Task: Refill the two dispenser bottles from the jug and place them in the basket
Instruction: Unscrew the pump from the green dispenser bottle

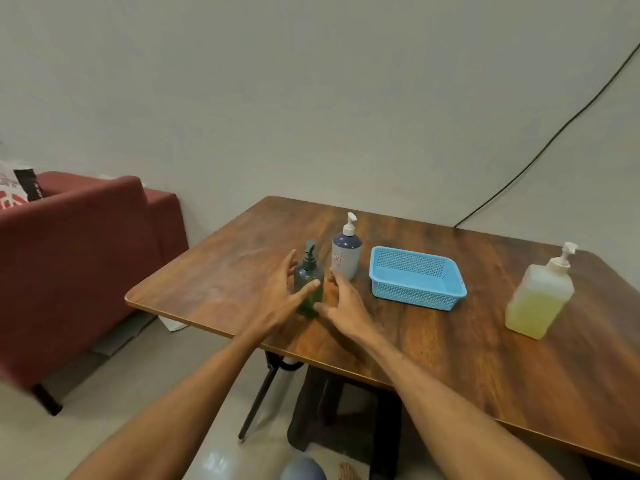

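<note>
Head view: left hand (277, 299) and right hand (346, 306), fingers spread, flank the green dispenser bottle (309, 285) beside the basket (417, 278), likely steadying it for opening.

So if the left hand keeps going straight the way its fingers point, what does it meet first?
Most likely the green dispenser bottle: the left hand is open beside it, fingers aimed at its body. Contact can't be judged from this one view.

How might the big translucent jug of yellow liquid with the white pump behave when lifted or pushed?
The translucent jug of yellow liquid looks over half full, so it is probably heavy. Its wide, squarish base on the wooden table suggests it would slide rather than tip or roll. The smooth plastic may be slippery, and the liquid could slosh.
</note>
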